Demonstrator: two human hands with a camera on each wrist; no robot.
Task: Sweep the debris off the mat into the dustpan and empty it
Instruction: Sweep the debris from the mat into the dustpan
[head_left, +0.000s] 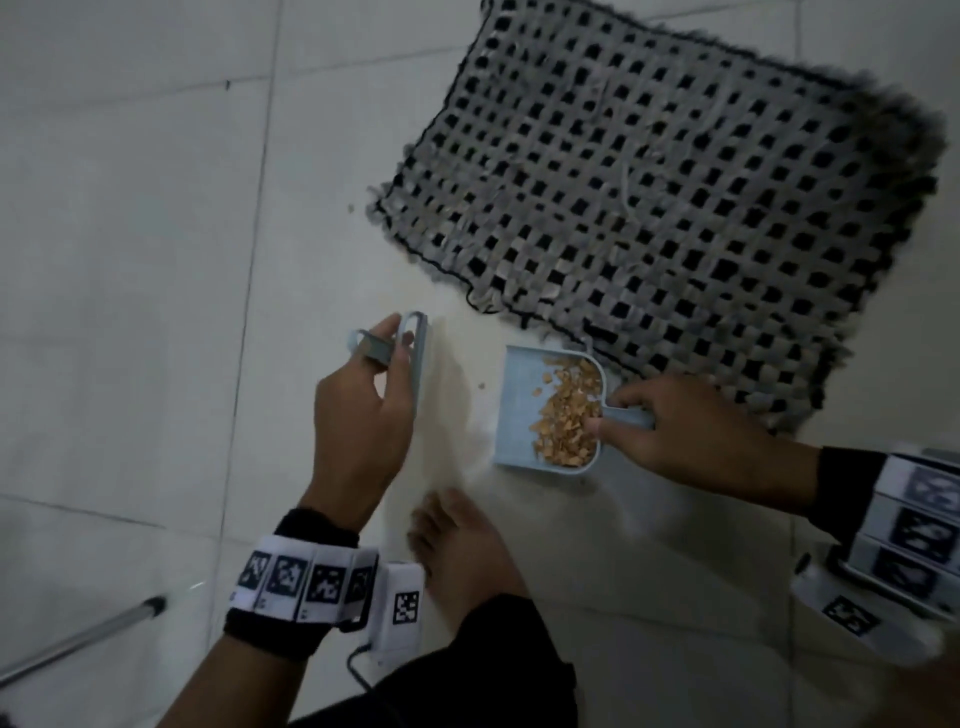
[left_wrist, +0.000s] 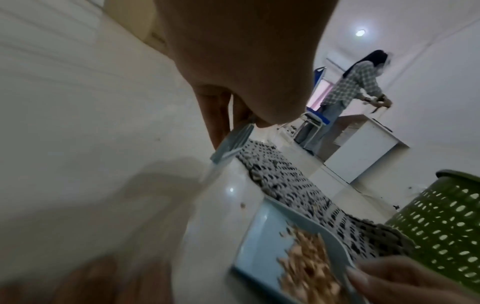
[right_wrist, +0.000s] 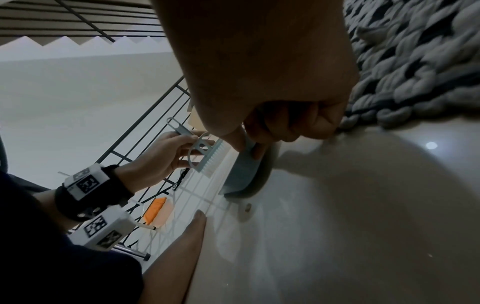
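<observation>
The light-blue dustpan (head_left: 524, 410) sits on the floor tiles (head_left: 156, 260) at lower centre of the head view, just beside the near edge of the woven mat (head_left: 675, 197), with the tan debris (head_left: 569, 415) heaped against its back wall. The right hand (head_left: 675, 431) pinches its short handle, and the left hand (head_left: 363, 410) grips the small brush (head_left: 415, 358) left of it. To empty it well, I would lift the pan with the lip tipped slightly up, carry it slowly to the green basket (left_wrist: 441, 226), then tilt it low inside the rim.
</observation>
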